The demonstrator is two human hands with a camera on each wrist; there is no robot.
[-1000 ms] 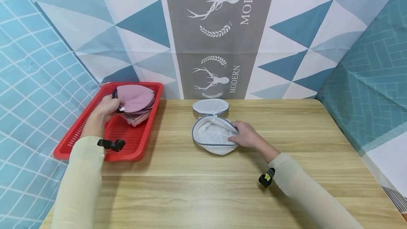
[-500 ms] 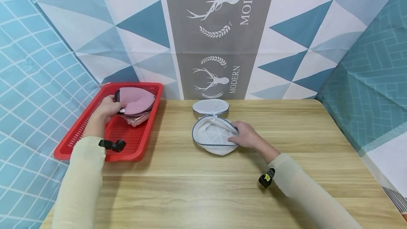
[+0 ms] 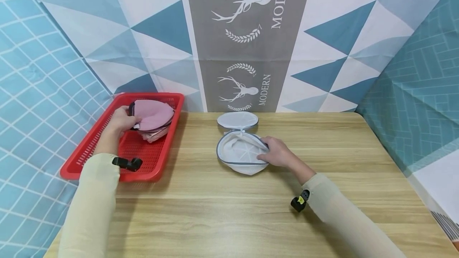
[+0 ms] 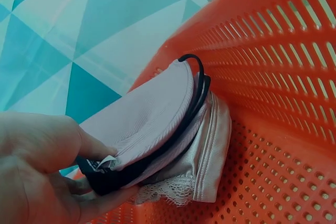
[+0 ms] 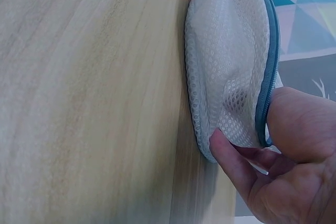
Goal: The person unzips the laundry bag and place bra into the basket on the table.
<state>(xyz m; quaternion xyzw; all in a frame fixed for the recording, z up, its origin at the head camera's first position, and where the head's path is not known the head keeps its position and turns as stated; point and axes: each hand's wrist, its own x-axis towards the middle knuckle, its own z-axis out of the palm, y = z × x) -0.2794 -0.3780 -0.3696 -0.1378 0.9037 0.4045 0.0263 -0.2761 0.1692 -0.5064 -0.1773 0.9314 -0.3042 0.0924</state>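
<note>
My left hand [image 3: 122, 122] pinches the black-edged end of a folded pink bra [image 3: 154, 114], thumb on top and fingers beneath. The bra lies over a beige lace-trimmed garment [image 4: 207, 156] at the far right of the red basket [image 3: 163, 162]. In the left wrist view a thin black strap [image 4: 198, 77] loops off its far end. My right hand [image 3: 277, 152] grips the right rim of a white mesh laundry bag [image 3: 244, 150] with a blue-grey zipper edge. The bag's mouth is unzipped, and its round lid [image 3: 238, 120] is folded back behind it.
The red basket stands at the left back of the wooden table [image 3: 229, 218], its slotted walls rising round the garments. A patterned wall covering [image 3: 240, 43] hangs close behind the table's back edge. Blue tiled-pattern sheets hang at both sides.
My left hand and the pink bra have sunk slightly, closer to the garments beneath. My right hand and the mesh bag have stayed in place.
</note>
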